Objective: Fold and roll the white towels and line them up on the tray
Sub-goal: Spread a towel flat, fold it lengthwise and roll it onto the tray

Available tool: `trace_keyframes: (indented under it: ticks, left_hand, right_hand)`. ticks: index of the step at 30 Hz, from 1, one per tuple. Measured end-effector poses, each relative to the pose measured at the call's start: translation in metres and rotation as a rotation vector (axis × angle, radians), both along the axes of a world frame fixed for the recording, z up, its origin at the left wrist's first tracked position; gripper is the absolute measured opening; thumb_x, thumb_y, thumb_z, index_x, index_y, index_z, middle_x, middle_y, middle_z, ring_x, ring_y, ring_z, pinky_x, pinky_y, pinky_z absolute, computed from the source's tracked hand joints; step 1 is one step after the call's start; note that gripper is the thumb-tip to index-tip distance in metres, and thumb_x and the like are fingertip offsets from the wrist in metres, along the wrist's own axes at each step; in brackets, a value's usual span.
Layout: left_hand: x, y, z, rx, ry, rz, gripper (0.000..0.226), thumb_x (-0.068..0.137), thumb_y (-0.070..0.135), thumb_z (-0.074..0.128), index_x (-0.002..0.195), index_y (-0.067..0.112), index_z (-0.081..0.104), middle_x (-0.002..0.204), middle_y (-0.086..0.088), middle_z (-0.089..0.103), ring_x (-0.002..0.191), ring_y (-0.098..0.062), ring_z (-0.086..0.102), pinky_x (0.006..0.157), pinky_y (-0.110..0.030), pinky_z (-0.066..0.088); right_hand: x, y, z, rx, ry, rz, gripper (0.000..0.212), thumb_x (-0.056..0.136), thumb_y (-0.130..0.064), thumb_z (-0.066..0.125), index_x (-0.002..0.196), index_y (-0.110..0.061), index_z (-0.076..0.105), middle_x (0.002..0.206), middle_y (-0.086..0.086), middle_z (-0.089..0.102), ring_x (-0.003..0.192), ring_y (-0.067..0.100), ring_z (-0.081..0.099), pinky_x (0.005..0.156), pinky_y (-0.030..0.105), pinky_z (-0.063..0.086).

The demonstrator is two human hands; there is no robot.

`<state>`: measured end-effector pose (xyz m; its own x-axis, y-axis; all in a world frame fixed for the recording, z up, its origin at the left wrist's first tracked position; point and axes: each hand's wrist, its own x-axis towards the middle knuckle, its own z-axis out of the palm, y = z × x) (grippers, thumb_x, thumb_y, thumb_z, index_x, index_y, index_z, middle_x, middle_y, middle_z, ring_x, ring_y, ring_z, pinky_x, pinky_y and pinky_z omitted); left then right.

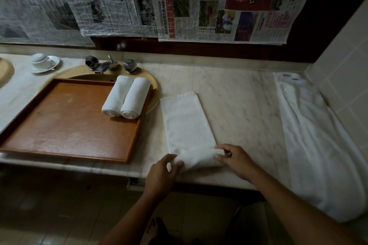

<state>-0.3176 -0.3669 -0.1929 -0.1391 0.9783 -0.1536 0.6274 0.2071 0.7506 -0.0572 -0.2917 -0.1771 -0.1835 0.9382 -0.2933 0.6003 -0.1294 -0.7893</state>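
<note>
The left hand (pixel 162 173) and right hand (pixel 235 160) pinch the near end of a folded white towel (pixel 187 123) on the desk (pixel 243 105). Two rolled towels (pixel 126 97) sit on the tray (pixel 67 123).

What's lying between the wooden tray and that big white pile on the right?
In the head view, the folded white towel being rolled, then bare marble counter.

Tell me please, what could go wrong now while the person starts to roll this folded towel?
1. The left hand and right hand grip the folded towel close to the counter edge; the started roll might slip off toward the floor.
2. The strip lies slightly angled, so the roll may come out crooked beside the two rolled towels on the tray.
</note>
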Motion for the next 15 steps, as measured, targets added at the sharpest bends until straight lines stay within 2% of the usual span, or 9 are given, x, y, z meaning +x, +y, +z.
trace_keyframes:
  ticks: [1, 3, 6, 8, 9, 11, 15]
  left_hand:
    - [-0.003, 0.004, -0.002, -0.013, -0.026, 0.002, 0.054, 0.084, 0.075, 0.049, 0.118, 0.035, 0.064, 0.105, 0.011, 0.071, 0.089, -0.006, 0.066, 0.077, -0.035, 0.057]
    - [-0.006, 0.014, 0.000, -0.037, -0.035, -0.004, 0.055, 0.086, 0.072, 0.049, 0.121, 0.032, 0.067, 0.110, 0.009, 0.071, 0.098, -0.008, 0.065, 0.086, -0.039, 0.056]
    - [-0.009, 0.025, 0.007, -0.050, 0.015, 0.023, 0.039, 0.092, 0.060, 0.057, 0.112, 0.029, 0.070, 0.099, 0.009, 0.069, 0.093, -0.010, 0.065, 0.082, -0.037, 0.056]
    - [-0.011, 0.028, 0.011, 0.003, 0.094, 0.063, 0.030, 0.090, 0.058, 0.060, 0.107, 0.034, 0.066, 0.100, 0.013, 0.062, 0.088, -0.008, 0.062, 0.078, -0.036, 0.054]
    - [-0.010, 0.029, 0.012, 0.043, 0.157, 0.049, 0.026, 0.090, 0.058, 0.060, 0.105, 0.037, 0.063, 0.102, 0.015, 0.059, 0.087, -0.008, 0.060, 0.077, -0.036, 0.053]
    - [-0.008, 0.032, 0.012, 0.138, 0.295, -0.037, 0.018, 0.092, 0.051, 0.061, 0.100, 0.036, 0.064, 0.102, 0.015, 0.060, 0.087, -0.011, 0.058, 0.074, -0.037, 0.052]
    - [-0.002, 0.027, 0.008, 0.297, 0.484, -0.160, 0.009, 0.094, 0.029, 0.061, 0.092, 0.026, 0.069, 0.095, 0.009, 0.067, 0.079, -0.017, 0.059, 0.065, -0.039, 0.050]
  right_hand:
    - [-0.002, 0.004, 0.003, -0.026, 0.009, -0.029, 0.034, 0.086, -0.025, 0.075, 0.119, -0.020, 0.067, 0.103, -0.001, 0.066, 0.096, 0.014, 0.061, 0.081, 0.026, 0.047]
    - [-0.006, 0.013, 0.007, -0.073, -0.006, -0.076, 0.030, 0.084, -0.027, 0.077, 0.110, -0.018, 0.067, 0.096, 0.000, 0.063, 0.093, 0.017, 0.061, 0.078, 0.026, 0.047]
    - [-0.011, 0.028, 0.007, -0.115, -0.095, -0.100, 0.028, 0.080, -0.036, 0.079, 0.100, -0.021, 0.066, 0.098, 0.001, 0.063, 0.094, 0.020, 0.061, 0.079, 0.028, 0.047]
    - [-0.011, 0.031, 0.007, -0.074, -0.245, -0.080, 0.029, 0.077, -0.049, 0.076, 0.095, -0.031, 0.061, 0.101, -0.007, 0.059, 0.102, 0.019, 0.055, 0.090, 0.034, 0.046]
    - [-0.011, 0.029, 0.008, -0.029, -0.335, -0.057, 0.029, 0.079, -0.053, 0.073, 0.095, -0.034, 0.058, 0.102, -0.011, 0.054, 0.106, 0.018, 0.049, 0.094, 0.037, 0.042]
    - [-0.011, 0.023, 0.008, 0.126, -0.465, -0.021, 0.022, 0.084, -0.052, 0.067, 0.096, -0.036, 0.056, 0.106, -0.016, 0.044, 0.107, 0.017, 0.039, 0.091, 0.036, 0.032]
    - [-0.019, -0.001, -0.008, 0.547, -0.505, 0.091, 0.010, 0.092, -0.035, 0.057, 0.093, -0.029, 0.065, 0.107, -0.014, 0.059, 0.095, 0.024, 0.050, 0.075, 0.034, 0.028]
